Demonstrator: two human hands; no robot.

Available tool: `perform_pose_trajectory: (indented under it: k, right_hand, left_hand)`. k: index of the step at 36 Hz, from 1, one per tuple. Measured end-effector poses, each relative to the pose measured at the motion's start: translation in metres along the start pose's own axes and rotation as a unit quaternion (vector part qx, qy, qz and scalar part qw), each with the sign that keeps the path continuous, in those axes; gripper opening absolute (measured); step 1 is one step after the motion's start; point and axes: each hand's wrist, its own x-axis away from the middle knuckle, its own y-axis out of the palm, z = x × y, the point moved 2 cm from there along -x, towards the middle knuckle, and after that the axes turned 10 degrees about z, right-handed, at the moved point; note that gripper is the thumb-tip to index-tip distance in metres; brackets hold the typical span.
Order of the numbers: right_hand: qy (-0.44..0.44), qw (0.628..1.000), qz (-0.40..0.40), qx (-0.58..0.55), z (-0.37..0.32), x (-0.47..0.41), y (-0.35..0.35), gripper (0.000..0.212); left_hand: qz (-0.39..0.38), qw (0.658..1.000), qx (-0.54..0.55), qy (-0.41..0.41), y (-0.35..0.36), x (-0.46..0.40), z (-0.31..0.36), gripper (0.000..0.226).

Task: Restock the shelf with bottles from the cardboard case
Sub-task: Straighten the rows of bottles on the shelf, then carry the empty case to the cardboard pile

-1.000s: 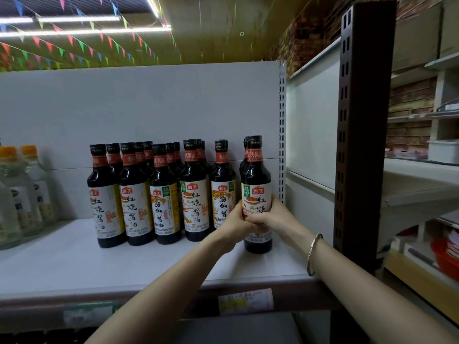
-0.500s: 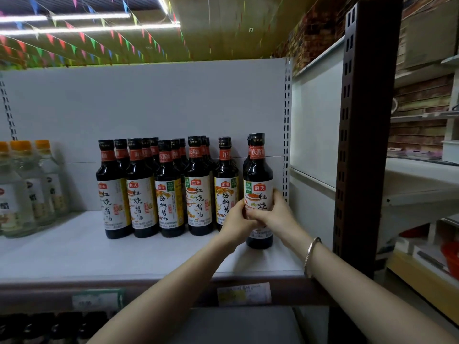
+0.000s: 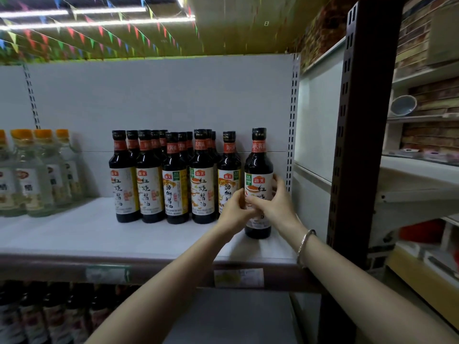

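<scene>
A dark soy sauce bottle [image 3: 258, 167] with a white and orange label stands upright at the right end of the white shelf [image 3: 74, 234]. My left hand [image 3: 236, 209] grips its lower label from the left. From the right, my right hand [image 3: 275, 202] wraps around the same bottle, thumb across the label. To its left stand several matching dark bottles [image 3: 173, 177] in rows, labels facing out. No cardboard case is in view.
Clear bottles with orange caps [image 3: 32, 175] stand at the shelf's left end. A dark slotted upright post [image 3: 357, 135] rises just right of my hands. More dark bottles [image 3: 49, 311] fill the shelf below. Side shelves with a bowl [image 3: 403, 105] lie further right.
Both hands have stayed on the rightmost bottle, which stands slightly further right and apart from the row. My view has turned a little left, showing more clear bottles.
</scene>
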Motion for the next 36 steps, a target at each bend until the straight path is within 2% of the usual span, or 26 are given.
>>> perform_pose_trajectory:
  k: [4,8,10,13,16,19,23,32,36]
  right_hand:
    - [-0.045,0.998,0.054,-0.007,-0.013,0.004,-0.002,0.071]
    - [-0.109,0.980,0.162,0.029,-0.036,0.017,-0.002,0.050]
    - [-0.138,0.974,0.174,0.040,-0.050,0.025,0.000,0.035]
    - [-0.161,0.971,0.172,0.045,-0.071,0.039,0.010,0.018]
    - [-0.162,0.975,0.146,0.027,-0.095,0.059,0.026,0.010]
    - [-0.139,0.983,0.116,0.010,-0.112,0.076,0.041,0.008]
    - [-0.126,0.989,0.080,-0.011,-0.136,0.113,0.067,0.009]
    - [-0.115,0.991,-0.015,-0.061,-0.174,0.215,0.148,0.008]
    - [-0.099,0.990,-0.066,-0.077,-0.183,0.261,0.195,0.009]
  left_hand:
    - [0.050,0.999,0.005,0.014,-0.011,0.004,0.008,0.048]
    - [0.094,0.994,-0.017,0.050,-0.031,0.015,0.020,0.037]
    - [0.104,0.993,-0.013,0.061,-0.042,0.020,0.026,0.029]
    - [0.099,0.994,0.042,0.036,-0.060,0.035,0.039,0.023]
    - [0.102,0.992,0.073,0.024,-0.083,0.050,0.052,0.024]
    - [0.114,0.989,0.071,0.055,-0.103,0.068,0.065,0.015]
    - [0.130,0.985,0.065,0.089,-0.142,0.102,0.073,0.017]
    - [0.229,0.966,0.001,0.122,-0.265,0.187,0.068,0.011]
    - [0.281,0.952,-0.044,0.111,-0.324,0.227,0.055,0.011]
